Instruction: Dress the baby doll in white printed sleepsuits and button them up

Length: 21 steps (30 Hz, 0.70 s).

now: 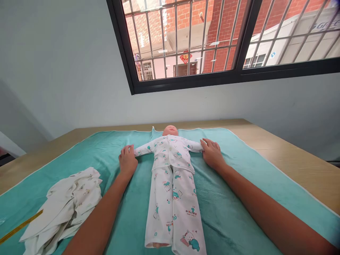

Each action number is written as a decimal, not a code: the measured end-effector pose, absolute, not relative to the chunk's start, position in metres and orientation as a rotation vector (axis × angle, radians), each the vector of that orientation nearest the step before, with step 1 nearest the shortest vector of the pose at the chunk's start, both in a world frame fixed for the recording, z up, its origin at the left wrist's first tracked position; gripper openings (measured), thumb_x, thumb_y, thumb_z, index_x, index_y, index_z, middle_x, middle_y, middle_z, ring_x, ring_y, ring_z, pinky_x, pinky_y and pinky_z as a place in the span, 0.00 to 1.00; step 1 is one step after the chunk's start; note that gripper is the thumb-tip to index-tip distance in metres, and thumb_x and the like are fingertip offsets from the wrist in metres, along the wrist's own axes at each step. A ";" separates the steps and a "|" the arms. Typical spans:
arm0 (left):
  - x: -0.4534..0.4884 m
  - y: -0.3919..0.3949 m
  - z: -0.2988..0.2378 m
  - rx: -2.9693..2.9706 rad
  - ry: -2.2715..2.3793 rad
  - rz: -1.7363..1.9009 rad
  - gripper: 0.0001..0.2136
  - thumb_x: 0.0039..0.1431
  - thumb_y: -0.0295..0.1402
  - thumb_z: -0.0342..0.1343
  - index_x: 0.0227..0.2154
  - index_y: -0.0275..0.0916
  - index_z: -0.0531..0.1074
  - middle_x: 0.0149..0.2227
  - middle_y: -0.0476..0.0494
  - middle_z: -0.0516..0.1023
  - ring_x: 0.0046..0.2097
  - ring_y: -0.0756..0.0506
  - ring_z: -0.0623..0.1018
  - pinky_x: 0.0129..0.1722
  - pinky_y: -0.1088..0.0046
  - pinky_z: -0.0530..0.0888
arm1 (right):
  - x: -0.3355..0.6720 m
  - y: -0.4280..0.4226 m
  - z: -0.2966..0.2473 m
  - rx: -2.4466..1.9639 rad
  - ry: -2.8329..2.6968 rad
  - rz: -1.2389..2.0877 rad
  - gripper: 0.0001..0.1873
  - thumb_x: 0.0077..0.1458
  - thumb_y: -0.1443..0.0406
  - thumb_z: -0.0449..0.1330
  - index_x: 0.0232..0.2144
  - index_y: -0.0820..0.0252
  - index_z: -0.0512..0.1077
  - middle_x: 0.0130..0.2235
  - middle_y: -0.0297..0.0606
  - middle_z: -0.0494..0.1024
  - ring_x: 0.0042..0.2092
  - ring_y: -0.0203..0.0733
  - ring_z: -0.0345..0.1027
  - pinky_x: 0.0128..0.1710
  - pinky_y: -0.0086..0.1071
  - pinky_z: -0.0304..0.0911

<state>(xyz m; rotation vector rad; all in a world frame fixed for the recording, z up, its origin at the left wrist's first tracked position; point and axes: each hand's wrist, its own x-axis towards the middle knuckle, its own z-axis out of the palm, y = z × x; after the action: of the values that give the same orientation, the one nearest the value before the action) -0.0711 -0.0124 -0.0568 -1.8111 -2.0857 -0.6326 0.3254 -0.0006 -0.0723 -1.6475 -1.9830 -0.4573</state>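
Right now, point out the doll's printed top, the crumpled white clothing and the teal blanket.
Printed top (170, 152), head view: middle of its front.
Crumpled white clothing (66, 200), head view: middle of the heap.
Teal blanket (225, 207), head view: a bare patch.

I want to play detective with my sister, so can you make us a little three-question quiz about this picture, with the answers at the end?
1. True or false: the trousers are plain white, with no pictures on them.

2. Where are the fingertips of the right hand?
a) on the window frame
b) at the end of a sleeve
c) on the yellow strip

3. Fill the gap: the crumpled white clothes lie on the person's ____ side of the teal blanket.

Key:
1. False: the trousers have little printed animals.
2. b
3. left
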 end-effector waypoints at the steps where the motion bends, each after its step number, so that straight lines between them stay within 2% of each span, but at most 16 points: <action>1: -0.067 -0.019 -0.052 -1.879 -2.032 -0.759 0.21 0.57 0.21 0.43 0.53 0.37 0.64 0.55 0.33 0.67 0.58 0.36 0.64 0.53 0.58 0.65 | 0.320 -0.012 -0.068 -1.564 -1.982 -0.407 0.21 0.57 0.70 0.49 0.54 0.62 0.64 0.58 0.50 0.66 0.59 0.53 0.57 0.59 0.49 0.49; 3: -0.055 -0.038 -0.045 -2.128 -1.901 -1.014 0.14 0.59 0.27 0.46 0.47 0.39 0.67 0.50 0.37 0.70 0.55 0.39 0.68 0.54 0.60 0.66 | 0.307 -0.040 -0.059 -1.383 -1.996 -0.212 0.14 0.61 0.65 0.50 0.48 0.60 0.66 0.53 0.48 0.69 0.54 0.50 0.62 0.55 0.44 0.56; 5: -0.043 -0.062 -0.040 -2.488 -1.761 -1.193 0.11 0.61 0.35 0.50 0.45 0.41 0.67 0.48 0.41 0.72 0.51 0.41 0.70 0.52 0.63 0.68 | 0.293 -0.071 -0.053 -1.273 -2.027 0.093 0.11 0.63 0.58 0.50 0.42 0.57 0.65 0.47 0.43 0.71 0.45 0.45 0.67 0.45 0.38 0.64; 7: -0.030 -0.083 -0.040 -2.781 -1.689 -1.270 0.13 0.60 0.39 0.53 0.47 0.43 0.66 0.49 0.44 0.71 0.51 0.44 0.71 0.51 0.66 0.69 | 0.281 -0.097 -0.050 -1.258 -2.088 0.346 0.11 0.63 0.54 0.50 0.39 0.54 0.63 0.42 0.38 0.71 0.38 0.40 0.67 0.37 0.35 0.65; 9: -0.020 -0.096 -0.041 -2.856 -1.740 -1.325 0.15 0.60 0.40 0.54 0.48 0.44 0.65 0.49 0.45 0.70 0.49 0.44 0.71 0.49 0.67 0.70 | 0.272 -0.113 -0.050 -1.276 -2.130 0.455 0.13 0.62 0.52 0.51 0.37 0.54 0.62 0.39 0.35 0.71 0.34 0.38 0.66 0.33 0.33 0.63; 13: -0.005 -0.099 -0.044 -2.696 -1.802 -1.385 0.06 0.63 0.38 0.49 0.38 0.42 0.66 0.40 0.46 0.71 0.43 0.45 0.72 0.44 0.67 0.70 | 0.263 -0.112 -0.053 -1.288 -2.165 0.303 0.14 0.66 0.55 0.46 0.32 0.55 0.61 0.34 0.34 0.70 0.30 0.38 0.63 0.30 0.33 0.58; 15: -0.001 -0.096 -0.045 -2.648 -1.710 -1.334 0.08 0.65 0.37 0.45 0.32 0.42 0.65 0.37 0.45 0.70 0.41 0.44 0.71 0.43 0.66 0.69 | 0.263 -0.107 -0.054 -1.253 -2.200 0.161 0.14 0.67 0.58 0.44 0.30 0.55 0.61 0.32 0.35 0.69 0.29 0.38 0.62 0.29 0.33 0.56; 21: -0.011 -0.104 -0.043 -2.575 -1.410 -1.384 0.05 0.66 0.31 0.44 0.35 0.42 0.63 0.38 0.43 0.69 0.42 0.45 0.69 0.42 0.65 0.69 | 0.273 -0.106 -0.050 -1.076 -2.227 -0.064 0.13 0.65 0.65 0.45 0.30 0.57 0.65 0.33 0.39 0.72 0.31 0.39 0.63 0.30 0.32 0.56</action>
<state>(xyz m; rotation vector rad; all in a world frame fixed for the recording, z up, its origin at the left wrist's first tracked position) -0.0106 -0.1043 -0.0427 -2.5753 -1.4097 -1.3838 0.2732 -0.1062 -0.0500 -1.0761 -2.2274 -0.0644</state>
